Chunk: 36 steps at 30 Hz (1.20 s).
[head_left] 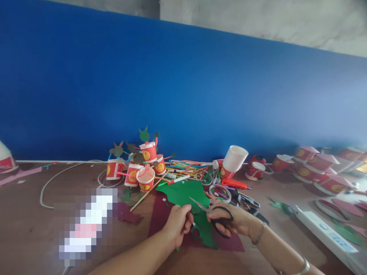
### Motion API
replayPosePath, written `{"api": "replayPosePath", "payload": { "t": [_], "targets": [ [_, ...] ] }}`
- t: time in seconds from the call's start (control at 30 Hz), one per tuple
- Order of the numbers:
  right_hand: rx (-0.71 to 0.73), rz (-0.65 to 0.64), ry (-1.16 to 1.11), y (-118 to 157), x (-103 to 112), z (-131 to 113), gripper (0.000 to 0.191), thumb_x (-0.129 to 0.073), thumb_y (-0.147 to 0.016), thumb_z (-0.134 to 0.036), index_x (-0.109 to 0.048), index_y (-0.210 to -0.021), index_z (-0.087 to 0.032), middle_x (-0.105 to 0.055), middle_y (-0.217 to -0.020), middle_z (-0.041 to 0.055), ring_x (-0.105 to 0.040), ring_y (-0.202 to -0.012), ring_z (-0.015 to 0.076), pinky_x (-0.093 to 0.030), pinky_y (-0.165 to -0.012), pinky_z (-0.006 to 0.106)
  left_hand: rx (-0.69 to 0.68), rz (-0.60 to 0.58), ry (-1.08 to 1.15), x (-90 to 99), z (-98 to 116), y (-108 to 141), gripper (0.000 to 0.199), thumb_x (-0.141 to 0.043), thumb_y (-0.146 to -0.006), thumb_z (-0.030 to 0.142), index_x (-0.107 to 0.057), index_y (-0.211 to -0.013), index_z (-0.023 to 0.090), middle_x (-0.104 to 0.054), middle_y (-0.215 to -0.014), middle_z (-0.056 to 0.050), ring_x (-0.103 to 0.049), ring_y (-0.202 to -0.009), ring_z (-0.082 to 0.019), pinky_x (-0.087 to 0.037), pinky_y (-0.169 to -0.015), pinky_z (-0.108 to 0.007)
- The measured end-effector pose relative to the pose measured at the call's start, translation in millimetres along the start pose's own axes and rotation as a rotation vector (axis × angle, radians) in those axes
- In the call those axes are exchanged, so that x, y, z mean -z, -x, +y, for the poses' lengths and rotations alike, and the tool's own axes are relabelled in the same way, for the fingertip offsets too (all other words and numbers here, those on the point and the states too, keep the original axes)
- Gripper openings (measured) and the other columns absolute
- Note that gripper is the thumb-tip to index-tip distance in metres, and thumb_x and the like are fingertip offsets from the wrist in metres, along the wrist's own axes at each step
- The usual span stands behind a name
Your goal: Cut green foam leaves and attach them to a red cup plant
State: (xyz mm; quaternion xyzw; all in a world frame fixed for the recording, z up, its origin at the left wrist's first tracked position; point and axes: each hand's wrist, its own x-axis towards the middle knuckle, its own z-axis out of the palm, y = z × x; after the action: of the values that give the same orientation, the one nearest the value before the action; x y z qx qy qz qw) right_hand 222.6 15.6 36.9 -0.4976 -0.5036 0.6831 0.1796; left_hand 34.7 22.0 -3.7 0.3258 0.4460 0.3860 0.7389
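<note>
The right hand (229,221) grasps the scissors (199,204), fingers through the handles. The left hand (179,223) is half-curled at the green paper (186,193), its grip unclear. The paper lies midway along the desk's (120,252) far edge, nearer the person.

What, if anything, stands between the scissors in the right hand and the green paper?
Nothing visible: the right hand holds the scissors with their blades over the green paper. The left hand is beside them, not across.
</note>
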Motion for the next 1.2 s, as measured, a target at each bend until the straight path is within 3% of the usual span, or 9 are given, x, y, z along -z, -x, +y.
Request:
{"api": "replayPosePath", "payload": {
  "t": [0.3, 0.63, 0.8, 1.03, 1.2],
  "targets": [
    [-0.038, -0.076, -0.014, -10, 19, 1, 0.019, -0.064, -0.072, -0.030, -0.061, -0.071, -0.012, -0.050, -0.037, -0.0053, -0.038, -0.027, 0.0033, -0.017, -0.029, 0.014, 0.019, 0.030, 0.070, -2.0, 0, 1, 0.031, -0.053, -0.067, 0.031, -0.041, -0.041, 0.017, -0.039, -0.032, 0.005, -0.022, -0.025, -0.002, -0.005, -0.034, -0.021],
    [-0.048, -0.073, 0.122, -10, 6, -14, 0.024, -0.062, -0.073, -0.034, -0.063, -0.073, -0.010, -0.057, -0.043, -0.0023, -0.046, -0.030, 0.0046, -0.017, -0.025, 0.013, 0.013, -0.052, -0.038, -2.5, 0, 3, 0.042, -0.053, -0.068, 0.035, -0.040, -0.033, 0.016, -0.033, -0.028, 0.005, -0.017, -0.021, -0.001, -0.001, -0.035, -0.024],
    [-0.067, -0.013, 0.093, -4, 10, -11, 0.021, -0.063, -0.071, -0.032, -0.062, -0.070, -0.011, -0.053, -0.039, -0.0043, -0.041, -0.028, 0.0029, -0.017, -0.026, 0.012, 0.027, -0.093, 0.021, -4.7, 1, 6, 0.034, -0.057, -0.066, 0.036, -0.044, -0.042, 0.016, -0.042, -0.032, 0.005, -0.018, -0.022, -0.001, -0.001, -0.035, -0.023],
    [-0.017, -0.012, 0.085, 1, 15, 0, 0.022, -0.063, -0.072, -0.034, -0.062, -0.075, -0.012, -0.055, -0.042, -0.0044, -0.042, -0.029, 0.0038, -0.016, -0.027, 0.014, -0.056, 0.120, 0.127, -3.6, 0, 3, 0.031, -0.056, -0.065, 0.040, -0.039, -0.051, 0.019, -0.046, -0.036, 0.005, -0.021, -0.024, -0.001, -0.004, -0.034, -0.021],
    [0.013, -0.093, 0.075, -2, 12, -1, 0.028, -0.064, -0.073, -0.038, -0.057, -0.070, -0.012, -0.063, -0.050, 0.0006, -0.050, -0.033, 0.0057, -0.025, -0.029, 0.014, -0.062, -0.025, 0.040, -4.2, 1, 5, 0.030, -0.059, -0.062, 0.043, -0.046, -0.055, 0.018, -0.048, -0.036, 0.005, -0.023, -0.025, -0.002, -0.004, -0.034, -0.021]
  ]
}}
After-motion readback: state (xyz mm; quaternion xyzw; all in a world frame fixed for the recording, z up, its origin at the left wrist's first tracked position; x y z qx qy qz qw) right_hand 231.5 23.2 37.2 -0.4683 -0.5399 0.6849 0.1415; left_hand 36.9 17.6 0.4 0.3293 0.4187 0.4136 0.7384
